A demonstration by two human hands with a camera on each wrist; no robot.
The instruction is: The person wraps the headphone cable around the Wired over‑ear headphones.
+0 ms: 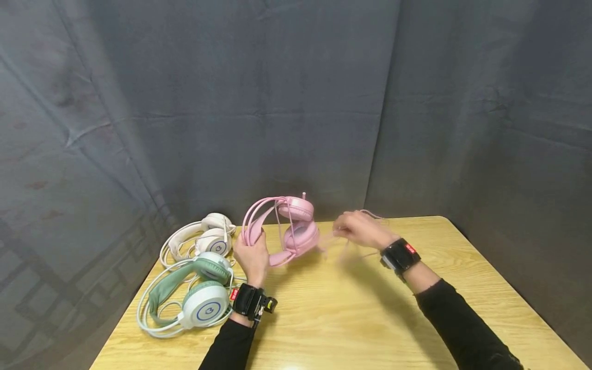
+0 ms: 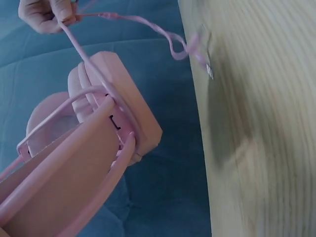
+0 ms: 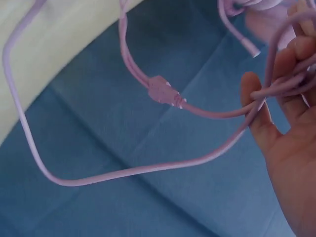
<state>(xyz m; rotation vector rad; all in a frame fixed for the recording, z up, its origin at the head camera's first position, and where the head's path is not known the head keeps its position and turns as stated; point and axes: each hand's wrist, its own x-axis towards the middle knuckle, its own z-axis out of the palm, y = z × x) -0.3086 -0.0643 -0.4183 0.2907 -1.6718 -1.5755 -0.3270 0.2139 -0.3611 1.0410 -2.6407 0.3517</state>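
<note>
A grey cloth backdrop (image 1: 287, 92) hangs behind a wooden table (image 1: 351, 318). At the table's left edge lie 2 more headsets: a green-and-white headset (image 1: 194, 293) and, behind it, a cream headset (image 1: 203, 239). The pink headset (image 1: 287, 231) is held above the table's far middle, its band arching to the left and its 2 ear cups stacked to the right, 1 above the other. The left hand (image 1: 252, 257) grips its band from below. The right hand (image 1: 363, 229), to the right of the cups, curls its fingers (image 3: 254, 91) round loops of the pink cable (image 3: 123, 170), which runs back to the headset.
</note>
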